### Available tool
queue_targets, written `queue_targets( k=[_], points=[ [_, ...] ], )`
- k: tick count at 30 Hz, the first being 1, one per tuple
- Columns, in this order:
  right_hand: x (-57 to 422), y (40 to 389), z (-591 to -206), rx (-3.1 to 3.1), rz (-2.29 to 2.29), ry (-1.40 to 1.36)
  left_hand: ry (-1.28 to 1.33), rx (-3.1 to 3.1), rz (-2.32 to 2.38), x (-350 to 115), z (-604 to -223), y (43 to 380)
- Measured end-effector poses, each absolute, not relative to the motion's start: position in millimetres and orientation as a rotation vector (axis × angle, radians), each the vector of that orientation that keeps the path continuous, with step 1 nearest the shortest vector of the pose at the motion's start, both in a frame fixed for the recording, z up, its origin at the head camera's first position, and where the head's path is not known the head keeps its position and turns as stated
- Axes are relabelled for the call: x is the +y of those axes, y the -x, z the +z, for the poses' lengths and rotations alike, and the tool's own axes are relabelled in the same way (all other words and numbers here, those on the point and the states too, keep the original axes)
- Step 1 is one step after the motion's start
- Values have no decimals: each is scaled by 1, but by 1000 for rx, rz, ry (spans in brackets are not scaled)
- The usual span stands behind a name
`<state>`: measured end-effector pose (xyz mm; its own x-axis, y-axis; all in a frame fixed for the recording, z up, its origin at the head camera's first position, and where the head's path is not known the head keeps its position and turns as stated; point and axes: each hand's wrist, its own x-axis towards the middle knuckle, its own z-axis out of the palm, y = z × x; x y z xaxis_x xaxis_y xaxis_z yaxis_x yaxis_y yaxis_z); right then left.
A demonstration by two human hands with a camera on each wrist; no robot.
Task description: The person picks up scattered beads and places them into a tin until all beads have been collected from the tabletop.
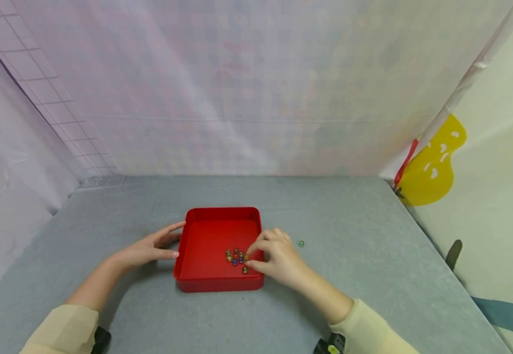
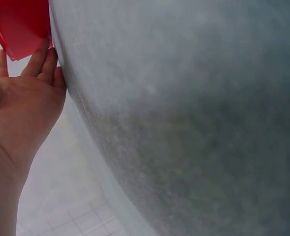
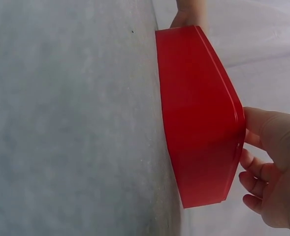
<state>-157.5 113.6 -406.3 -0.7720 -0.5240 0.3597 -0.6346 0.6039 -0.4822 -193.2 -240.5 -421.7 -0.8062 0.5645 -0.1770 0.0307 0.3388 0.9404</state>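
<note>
A shallow square red tray stands on the grey cloth, with a cluster of small glass marbles in its right front part. Fingers spread and fairly straight, my left hand rests against the tray's left wall; the left wrist view shows its palm below the tray's edge. My right hand reaches over the right rim. Its thumb and forefinger are curled round a marble at the cluster's right edge. In the right wrist view the tray's wall hides those fingertips.
A single greenish marble lies on the grey tablecloth to the right of the tray. Pale curtains hang behind the table, and a white patterned sheet borders its right edge.
</note>
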Motion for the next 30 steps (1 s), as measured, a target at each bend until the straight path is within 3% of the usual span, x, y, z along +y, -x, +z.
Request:
queue_targets(
  k=[30],
  points=[
    [146,163,-396,-2560,973,-800,-510,2124,1489,-242,-423,193]
  ],
)
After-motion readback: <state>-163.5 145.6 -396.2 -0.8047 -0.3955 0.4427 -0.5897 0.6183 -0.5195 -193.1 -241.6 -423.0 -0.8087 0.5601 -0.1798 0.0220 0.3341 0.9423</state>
